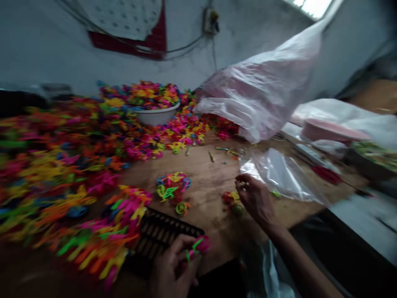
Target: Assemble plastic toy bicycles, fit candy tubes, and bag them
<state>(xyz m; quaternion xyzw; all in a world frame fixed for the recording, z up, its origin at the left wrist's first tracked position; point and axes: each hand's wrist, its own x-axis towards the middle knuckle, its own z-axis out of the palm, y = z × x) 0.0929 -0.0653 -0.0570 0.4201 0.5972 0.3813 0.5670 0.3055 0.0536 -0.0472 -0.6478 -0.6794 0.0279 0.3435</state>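
My left hand point(175, 265), low in the middle of the view, is closed on a small pink and green plastic toy point(198, 245). It is beside a black slotted rack point(167, 231), where colourful plastic pieces point(118, 231) line the left part. Farther right, my right hand point(256, 200) is over the table with its fingertips pinched together; what they hold, if anything, is too small and blurred to name. Near its fingers are a clear plastic bag point(279, 174) and a small cluster of red and yellow pieces point(230, 198). Another small group of toys point(173, 188) lies between the hands and the large pile.
A big heap of bright plastic pieces point(62, 157) covers the table's left side. Behind it is a full white bowl point(158, 115). A large translucent bag point(257, 91) stands at the back. To the right are a pink basin point(333, 130) and a power strip point(313, 155).
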